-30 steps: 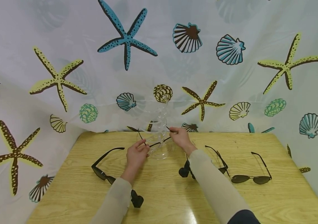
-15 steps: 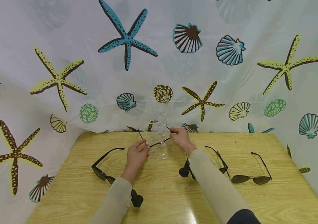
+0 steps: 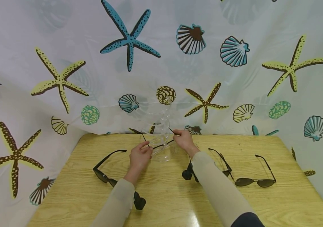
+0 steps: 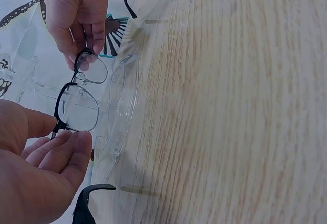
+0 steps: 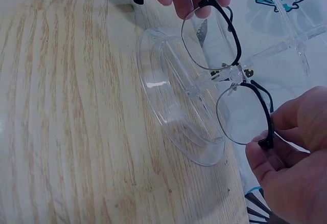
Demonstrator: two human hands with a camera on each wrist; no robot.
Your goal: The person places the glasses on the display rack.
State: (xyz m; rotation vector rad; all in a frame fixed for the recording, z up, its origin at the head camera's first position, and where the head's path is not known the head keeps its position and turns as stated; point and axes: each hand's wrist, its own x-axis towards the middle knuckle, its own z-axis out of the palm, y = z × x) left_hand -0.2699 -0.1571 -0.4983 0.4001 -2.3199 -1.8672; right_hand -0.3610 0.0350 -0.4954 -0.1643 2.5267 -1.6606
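Observation:
A pair of eyeglasses point(image 5: 238, 47) with black upper rims and clear lenses is held level between both hands at a clear plastic display stand point(image 5: 148, 83). My left hand point(image 3: 140, 158) pinches one end of the frame near the hinge, thumb against fingers. At the opposite end my right hand point(image 3: 184, 140) pinches the other hinge corner, as the right wrist view shows. The bridge lies against the stand's upright, by a small clear nose-shaped piece; whether it bears the weight, I cannot tell. Both temples point back toward the curtain.
Dark sunglasses point(image 3: 101, 175) lie left of my left forearm, partly covered by it. Two more pairs, black sunglasses point(image 3: 227, 172) and thin-rimmed sunglasses point(image 3: 244, 181), lie to the right on the wooden table point(image 3: 167, 195). A shell-patterned curtain point(image 3: 155, 75) hangs behind the table.
Almost nothing differs. My left hand and its end of the eyeglasses have shifted very slightly to the right; the right hand keeps its grip in place.

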